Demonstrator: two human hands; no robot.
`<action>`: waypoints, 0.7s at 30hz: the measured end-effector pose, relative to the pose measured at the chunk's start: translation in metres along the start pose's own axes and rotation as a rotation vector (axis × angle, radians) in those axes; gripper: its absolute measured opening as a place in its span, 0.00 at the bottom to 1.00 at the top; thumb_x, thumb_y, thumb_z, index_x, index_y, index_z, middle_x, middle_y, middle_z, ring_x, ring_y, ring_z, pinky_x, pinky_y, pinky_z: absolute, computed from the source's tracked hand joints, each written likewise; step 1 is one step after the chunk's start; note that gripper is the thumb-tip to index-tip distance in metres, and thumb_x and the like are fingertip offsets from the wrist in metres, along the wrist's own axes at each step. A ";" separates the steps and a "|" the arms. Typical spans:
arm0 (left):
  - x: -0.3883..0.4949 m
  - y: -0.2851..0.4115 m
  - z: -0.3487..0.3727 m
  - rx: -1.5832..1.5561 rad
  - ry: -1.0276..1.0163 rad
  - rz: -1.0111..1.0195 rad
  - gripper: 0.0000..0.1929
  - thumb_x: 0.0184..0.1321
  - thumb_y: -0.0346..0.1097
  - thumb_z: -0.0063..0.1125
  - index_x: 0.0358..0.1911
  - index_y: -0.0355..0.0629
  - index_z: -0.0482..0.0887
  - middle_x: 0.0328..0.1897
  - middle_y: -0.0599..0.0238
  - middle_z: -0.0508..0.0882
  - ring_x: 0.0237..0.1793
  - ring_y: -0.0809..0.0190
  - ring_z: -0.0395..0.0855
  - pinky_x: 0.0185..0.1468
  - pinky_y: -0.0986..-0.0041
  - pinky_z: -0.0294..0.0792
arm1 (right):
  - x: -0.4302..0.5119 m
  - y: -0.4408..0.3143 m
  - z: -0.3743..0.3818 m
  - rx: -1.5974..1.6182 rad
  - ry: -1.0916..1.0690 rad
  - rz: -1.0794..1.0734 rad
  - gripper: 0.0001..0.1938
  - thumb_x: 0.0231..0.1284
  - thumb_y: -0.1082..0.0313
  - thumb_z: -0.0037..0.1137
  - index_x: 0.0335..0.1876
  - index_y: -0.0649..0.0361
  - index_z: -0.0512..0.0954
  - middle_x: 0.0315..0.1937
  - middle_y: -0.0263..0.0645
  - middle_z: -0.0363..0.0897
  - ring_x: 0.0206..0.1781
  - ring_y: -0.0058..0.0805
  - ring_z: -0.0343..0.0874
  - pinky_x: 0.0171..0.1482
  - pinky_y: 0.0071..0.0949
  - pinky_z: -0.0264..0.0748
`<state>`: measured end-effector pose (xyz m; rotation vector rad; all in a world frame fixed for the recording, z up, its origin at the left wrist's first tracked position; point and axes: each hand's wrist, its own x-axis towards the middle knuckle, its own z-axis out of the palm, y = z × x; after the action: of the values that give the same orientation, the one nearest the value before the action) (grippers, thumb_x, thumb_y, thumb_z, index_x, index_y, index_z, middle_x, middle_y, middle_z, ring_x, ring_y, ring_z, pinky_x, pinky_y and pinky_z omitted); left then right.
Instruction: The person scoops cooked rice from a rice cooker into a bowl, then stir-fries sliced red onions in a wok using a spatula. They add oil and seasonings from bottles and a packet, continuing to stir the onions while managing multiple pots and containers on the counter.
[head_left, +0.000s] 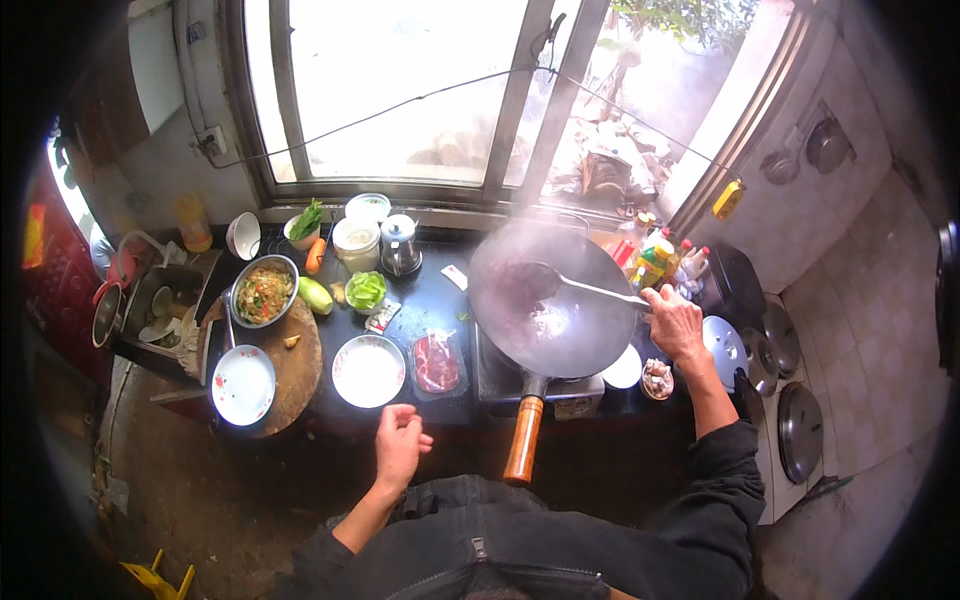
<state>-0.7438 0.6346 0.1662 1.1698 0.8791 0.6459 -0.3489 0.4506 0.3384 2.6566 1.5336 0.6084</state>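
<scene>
My right hand (675, 326) grips the handle of a long metal ladle (596, 289), whose head lies in the wok (491, 330). Steam rises from the wok and blurs the reddish-brown food (517, 289) inside. The wok sits on a stove (499, 379), its wooden handle (523, 442) pointing towards me. My left hand (401, 444) hangs with nothing in it, fingers loosely curled, just before the counter's front edge. Nearest to it is a white plate (367, 371) with a patterned rim. Right of that plate lies a plastic-wrapped tray of red meat (436, 364).
A round chopping board (304, 375) bears a floral plate (244, 385) and a metal bowl of chopped vegetables (264, 292). A sink (142, 300) lies left. Sauce bottles (652, 261) stand behind the wok's right side. A small bowl of pale pieces (658, 379) and pot lids (799, 431) are at right.
</scene>
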 end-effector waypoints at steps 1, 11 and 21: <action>-0.001 0.007 0.007 0.010 -0.038 0.017 0.10 0.69 0.27 0.52 0.50 0.36 0.72 0.43 0.59 0.78 0.28 0.66 0.83 0.30 0.76 0.78 | -0.005 -0.003 -0.007 -0.072 0.028 -0.028 0.12 0.53 0.72 0.62 0.44 0.53 0.78 0.37 0.40 0.74 0.41 0.41 0.81 0.41 0.39 0.77; -0.020 0.068 0.065 0.385 -0.832 0.925 0.14 0.56 0.30 0.65 0.47 0.42 0.84 0.51 0.59 0.85 0.61 0.51 0.79 0.64 0.59 0.68 | -0.043 -0.040 -0.028 -0.271 0.009 -0.130 0.12 0.53 0.74 0.57 0.44 0.49 0.77 0.35 0.35 0.73 0.37 0.34 0.80 0.37 0.35 0.73; -0.021 0.058 0.072 0.460 -0.895 1.007 0.09 0.60 0.35 0.63 0.42 0.44 0.85 0.51 0.64 0.86 0.64 0.57 0.77 0.67 0.59 0.64 | 0.004 -0.051 0.019 -0.275 0.091 -0.111 0.22 0.55 0.76 0.54 0.57 0.47 0.77 0.43 0.31 0.77 0.46 0.31 0.79 0.43 0.34 0.75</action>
<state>-0.6924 0.5974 0.2367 2.0946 -0.4182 0.6014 -0.3827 0.4840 0.3121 2.3548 1.4831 0.8740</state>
